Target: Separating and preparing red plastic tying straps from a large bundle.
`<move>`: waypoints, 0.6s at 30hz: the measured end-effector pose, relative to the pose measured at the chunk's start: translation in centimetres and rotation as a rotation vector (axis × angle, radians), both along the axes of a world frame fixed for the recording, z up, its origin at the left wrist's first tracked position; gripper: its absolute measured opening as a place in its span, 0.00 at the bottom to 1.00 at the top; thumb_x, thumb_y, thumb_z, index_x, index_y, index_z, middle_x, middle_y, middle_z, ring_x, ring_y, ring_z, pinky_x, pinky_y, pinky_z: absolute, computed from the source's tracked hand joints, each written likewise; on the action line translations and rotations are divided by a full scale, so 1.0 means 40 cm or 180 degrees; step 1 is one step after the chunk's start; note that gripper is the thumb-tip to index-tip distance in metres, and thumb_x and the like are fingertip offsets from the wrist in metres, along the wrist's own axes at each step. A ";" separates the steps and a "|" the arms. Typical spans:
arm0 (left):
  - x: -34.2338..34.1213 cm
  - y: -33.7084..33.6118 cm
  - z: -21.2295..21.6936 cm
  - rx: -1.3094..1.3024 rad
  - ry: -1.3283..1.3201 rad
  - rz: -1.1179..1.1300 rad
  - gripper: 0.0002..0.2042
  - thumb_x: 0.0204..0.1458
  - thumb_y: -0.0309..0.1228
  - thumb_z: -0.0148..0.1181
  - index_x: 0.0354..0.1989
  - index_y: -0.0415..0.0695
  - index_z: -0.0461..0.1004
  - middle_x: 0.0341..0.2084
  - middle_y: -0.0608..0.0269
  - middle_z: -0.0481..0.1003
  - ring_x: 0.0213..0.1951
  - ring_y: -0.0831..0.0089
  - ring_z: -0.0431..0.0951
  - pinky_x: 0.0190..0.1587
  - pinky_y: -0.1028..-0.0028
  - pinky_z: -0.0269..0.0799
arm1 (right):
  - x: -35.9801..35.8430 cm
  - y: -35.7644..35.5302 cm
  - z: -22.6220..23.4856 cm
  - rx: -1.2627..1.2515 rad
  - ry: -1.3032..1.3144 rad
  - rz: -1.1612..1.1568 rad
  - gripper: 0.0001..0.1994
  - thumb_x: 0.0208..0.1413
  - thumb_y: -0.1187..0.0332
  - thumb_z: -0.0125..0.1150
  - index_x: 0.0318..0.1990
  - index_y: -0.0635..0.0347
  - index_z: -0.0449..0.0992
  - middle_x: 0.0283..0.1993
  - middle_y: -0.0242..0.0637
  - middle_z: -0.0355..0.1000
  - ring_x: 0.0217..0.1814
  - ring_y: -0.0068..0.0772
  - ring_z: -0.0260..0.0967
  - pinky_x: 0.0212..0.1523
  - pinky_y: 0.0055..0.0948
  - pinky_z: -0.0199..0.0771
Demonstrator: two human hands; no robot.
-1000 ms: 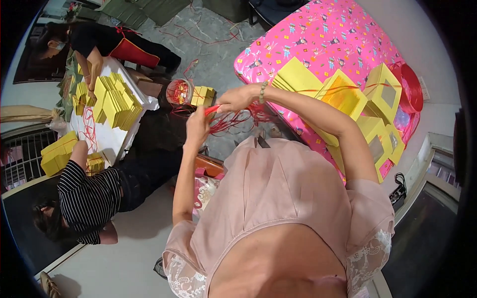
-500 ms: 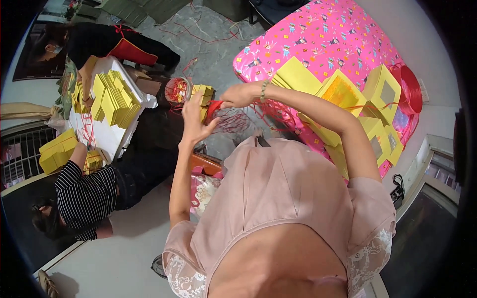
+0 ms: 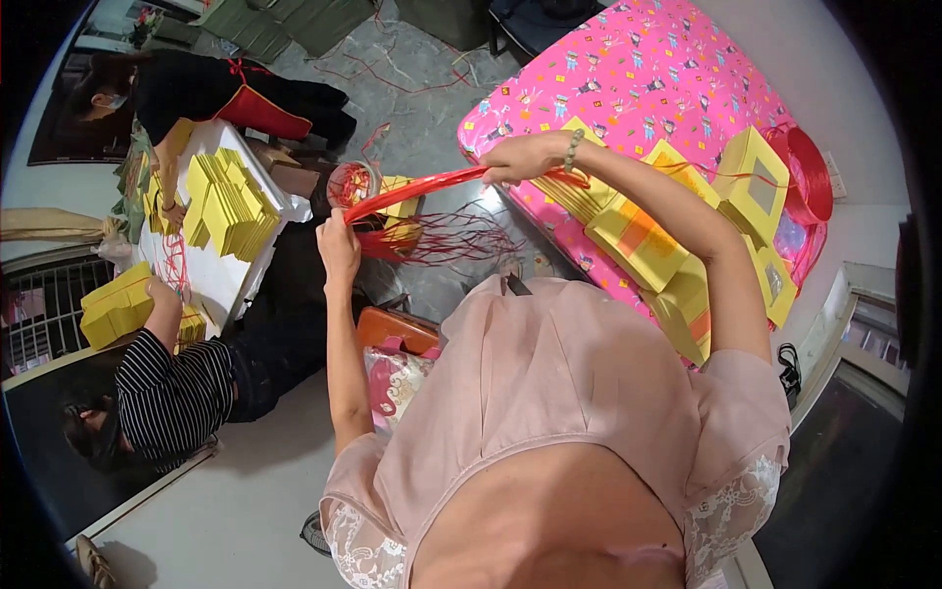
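A bundle of red plastic ribbon (image 3: 417, 185) stretches between my two hands. My left hand (image 3: 340, 247) is closed round its left end, and loose strands hang from there and trail to the right. My right hand (image 3: 528, 159), with a beaded bracelet at the wrist, grips the other end at the edge of the pink-covered table. Below the bundle, yellow boxes (image 3: 400, 201) show partly behind the strands. Close to my right forearm lie folded yellow cartons (image 3: 638, 236) on the pink cover.
A pink patterned table cover (image 3: 608, 83) spreads at the far right, with a red ribbon roll (image 3: 807, 177) at its edge. On the left, two people work at a white table (image 3: 260, 265) stacked with yellow cartons (image 3: 228, 201). A round container of red scraps (image 3: 351, 182) stands between.
My hands have moved apart, the left down and leftward, the right up and rightward. The red ribbon bundle is now drawn out between them.
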State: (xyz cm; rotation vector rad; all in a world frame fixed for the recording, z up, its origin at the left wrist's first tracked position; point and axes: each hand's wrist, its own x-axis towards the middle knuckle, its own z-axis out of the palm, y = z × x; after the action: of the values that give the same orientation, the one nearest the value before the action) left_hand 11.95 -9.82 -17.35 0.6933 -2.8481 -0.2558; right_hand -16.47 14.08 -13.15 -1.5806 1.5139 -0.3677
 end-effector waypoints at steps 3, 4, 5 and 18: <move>-0.032 0.042 0.009 -0.0007 0.0355 -0.0672 0.16 0.45 0.24 0.51 0.44 0.38 0.65 0.37 0.50 0.69 0.41 0.53 0.68 0.47 0.61 0.58 | -0.009 0.011 -0.012 -0.0459 0.0718 -0.0030 0.20 0.59 0.56 0.41 0.32 0.69 0.68 0.23 0.46 0.68 0.27 0.47 0.67 0.32 0.41 0.64; -0.064 0.080 0.041 0.0253 0.0346 -0.0843 0.26 0.42 0.25 0.53 0.54 0.38 0.58 0.46 0.49 0.66 0.49 0.55 0.64 0.53 0.60 0.53 | -0.010 0.009 -0.011 -0.0460 0.0715 -0.0056 0.20 0.59 0.56 0.41 0.32 0.69 0.68 0.23 0.46 0.68 0.27 0.47 0.67 0.32 0.41 0.64; -0.104 0.124 0.072 0.0306 0.0621 -0.1083 0.31 0.40 0.26 0.55 0.56 0.38 0.55 0.49 0.48 0.63 0.51 0.54 0.62 0.54 0.59 0.53 | -0.002 -0.002 -0.009 -0.0337 0.0817 0.0013 0.19 0.58 0.56 0.42 0.33 0.68 0.68 0.26 0.48 0.69 0.30 0.50 0.67 0.33 0.42 0.64; -0.252 0.195 0.017 0.0430 0.0426 -0.1529 0.06 0.41 0.18 0.46 0.29 0.39 0.60 0.19 0.49 0.66 0.28 0.50 0.66 0.35 0.63 0.58 | -0.015 -0.004 0.036 -0.0142 0.1178 0.0114 0.17 0.54 0.55 0.47 0.36 0.63 0.68 0.29 0.50 0.70 0.33 0.52 0.68 0.34 0.44 0.65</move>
State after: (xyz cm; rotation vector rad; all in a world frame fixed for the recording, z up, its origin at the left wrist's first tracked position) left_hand 1.86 -2.03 -16.67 -0.0033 -2.8419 -0.5457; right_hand -17.09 13.91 -11.70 -1.7791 1.7599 -0.0898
